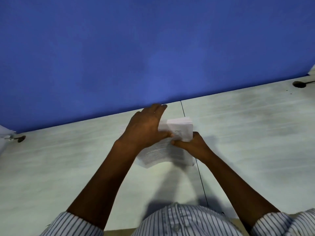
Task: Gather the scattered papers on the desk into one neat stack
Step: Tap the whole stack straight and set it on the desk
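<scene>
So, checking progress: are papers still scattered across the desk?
No, the papers sit in one pile under both hands on the desk.

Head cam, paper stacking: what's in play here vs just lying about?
In play:
- papers, bunched under both hands
- left hand, laid over them
- right hand, gripping their near right side
- desk

Lying about:
- blue partition
- cable holes, far right and far left

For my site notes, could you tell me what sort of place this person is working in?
Probably an office cubicle: a pale desk backed by a blue partition panel, a cable hole in the desktop, and both hands, left hand and right hand, on printed papers.
</scene>
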Demonstrator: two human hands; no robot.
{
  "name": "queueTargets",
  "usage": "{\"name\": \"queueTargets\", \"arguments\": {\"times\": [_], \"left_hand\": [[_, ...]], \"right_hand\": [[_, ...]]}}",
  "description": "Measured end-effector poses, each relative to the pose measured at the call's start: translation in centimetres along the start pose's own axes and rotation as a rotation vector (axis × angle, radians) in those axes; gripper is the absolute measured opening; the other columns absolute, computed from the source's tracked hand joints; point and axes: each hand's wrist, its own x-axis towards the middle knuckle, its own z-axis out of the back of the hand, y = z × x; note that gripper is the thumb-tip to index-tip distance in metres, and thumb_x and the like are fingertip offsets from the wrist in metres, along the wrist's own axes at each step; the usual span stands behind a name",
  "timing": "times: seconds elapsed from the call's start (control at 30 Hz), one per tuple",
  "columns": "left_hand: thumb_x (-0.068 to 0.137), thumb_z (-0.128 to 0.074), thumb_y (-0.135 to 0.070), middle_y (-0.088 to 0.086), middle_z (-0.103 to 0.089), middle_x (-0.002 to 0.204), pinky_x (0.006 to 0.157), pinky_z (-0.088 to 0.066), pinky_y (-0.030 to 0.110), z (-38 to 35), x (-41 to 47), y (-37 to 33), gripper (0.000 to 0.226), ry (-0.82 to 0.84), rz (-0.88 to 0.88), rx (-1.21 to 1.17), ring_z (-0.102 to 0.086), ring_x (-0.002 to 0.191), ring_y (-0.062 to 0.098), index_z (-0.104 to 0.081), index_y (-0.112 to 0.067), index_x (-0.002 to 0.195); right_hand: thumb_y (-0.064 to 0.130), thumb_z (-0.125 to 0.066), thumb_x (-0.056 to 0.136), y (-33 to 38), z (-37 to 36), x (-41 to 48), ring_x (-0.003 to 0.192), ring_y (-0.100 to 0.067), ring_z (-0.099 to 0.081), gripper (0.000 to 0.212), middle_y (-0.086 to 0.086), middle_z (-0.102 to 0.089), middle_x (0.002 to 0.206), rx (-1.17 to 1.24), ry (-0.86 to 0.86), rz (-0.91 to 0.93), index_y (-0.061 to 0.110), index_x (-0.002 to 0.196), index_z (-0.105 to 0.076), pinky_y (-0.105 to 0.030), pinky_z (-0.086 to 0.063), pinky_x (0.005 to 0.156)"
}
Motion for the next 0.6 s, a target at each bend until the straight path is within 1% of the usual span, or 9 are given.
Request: {"name": "queueTargets", "arguments": {"times": [0.07,0.17,0.23,0.3,0.4,0.47,0.5,0.53,0.6], "left_hand": [[0.077,-0.069,-0.066,-0.002,-0.026,0.161,0.115,-0.030,0.040,-0.1,0.4,-1.0,0.099,0.019,-0.017,-0.012,-0.030,0.145,0.022,-0.023,-0.026,0.155],[0.077,-0.067,-0.068,-0.003,-0.030,0.160,0.114,-0.034,0.043,-1.0,0.9,-1.7,0.095,0.118,0.025,0.038,-0.037,0.141,0.022,-0.025,-0.029,0.153],[0.076,-0.066,-0.071,-0.003,-0.023,0.163,0.117,-0.030,0.042,-1.0,1.2,-1.8,0.100,0.127,0.049,0.041,-0.031,0.145,0.022,-0.021,-0.029,0.154],[0.073,-0.061,-0.077,-0.003,-0.012,0.166,0.121,-0.021,0.041,-0.6,1.2,-2.0,0.107,0.070,0.039,0.005,-0.018,0.151,0.020,-0.015,-0.028,0.156],[0.071,-0.044,-0.088,-0.005,-0.010,0.166,0.121,-0.017,0.042,-0.7,1.0,-3.1,0.108,-0.061,0.023,-0.068,-0.013,0.152,0.018,-0.015,-0.028,0.157],[0.072,-0.040,-0.089,-0.005,-0.016,0.165,0.121,-0.020,0.042,-1.3,0.9,-4.2,0.105,-0.023,0.034,-0.042,-0.019,0.150,0.019,-0.020,-0.029,0.155],[0.073,-0.042,-0.088,-0.005,-0.021,0.164,0.119,-0.022,0.041,-1.6,0.8,-4.5,0.102,0.009,0.042,-0.009,-0.025,0.148,0.019,-0.024,-0.029,0.154],[0.074,-0.044,-0.087,-0.005,-0.025,0.162,0.118,-0.023,0.040,-1.7,0.9,-4.8,0.099,0.030,0.054,0.010,-0.029,0.145,0.019,-0.027,-0.030,0.153],[0.073,-0.045,-0.087,-0.006,-0.025,0.162,0.118,-0.023,0.041,-1.4,0.9,-4.6,0.100,0.045,0.068,-0.004,-0.030,0.145,0.019,-0.027,-0.030,0.153]], "right_hand": [[0.026,-0.086,0.073,-0.1,-0.1,0.0,0.069,0.006,-0.068,0.023,0.018,-0.068,0.080,-0.009,0.004,0.008,0.033,0.082,-0.066,-0.009,-0.050,0.060],[0.031,-0.084,0.075,-0.2,-0.1,0.0,0.069,0.003,-0.065,0.026,0.019,-0.065,0.079,-0.016,0.027,-0.003,0.035,0.087,-0.062,-0.006,-0.048,0.059],[0.034,-0.084,0.075,-0.3,0.3,0.0,0.073,0.004,-0.063,0.025,0.020,-0.065,0.080,-0.019,0.050,-0.006,0.036,0.087,-0.062,-0.007,-0.048,0.061],[0.037,-0.085,0.073,-0.5,0.4,0.3,0.072,0.003,-0.065,0.023,0.021,-0.066,0.077,-0.045,0.065,-0.020,0.036,0.081,-0.063,-0.008,-0.048,0.062],[0.051,-0.085,0.067,-0.7,0.1,0.9,0.064,0.007,-0.064,0.028,0.019,-0.065,0.068,-0.087,0.053,-0.051,0.034,0.074,-0.064,-0.013,-0.050,0.064],[0.061,-0.080,0.067,-0.8,0.0,1.3,0.075,0.000,-0.065,0.040,0.017,-0.066,0.081,-0.105,0.101,-0.037,0.028,0.087,-0.068,-0.022,-0.053,0.080],[0.054,-0.078,0.074,-0.6,0.0,1.3,0.081,-0.004,-0.063,0.040,0.012,-0.065,0.087,-0.116,0.130,-0.032,0.023,0.097,-0.068,-0.023,-0.052,0.082],[0.046,-0.077,0.080,-0.4,0.2,1.4,0.084,-0.009,-0.061,0.038,0.007,-0.064,0.091,-0.142,0.143,-0.041,0.018,0.105,-0.067,-0.022,-0.050,0.081],[0.044,-0.074,0.084,-0.1,0.4,1.5,0.087,-0.013,-0.059,0.042,0.001,-0.061,0.095,-0.210,0.128,-0.057,0.015,0.112,-0.066,-0.024,-0.045,0.080]]}}
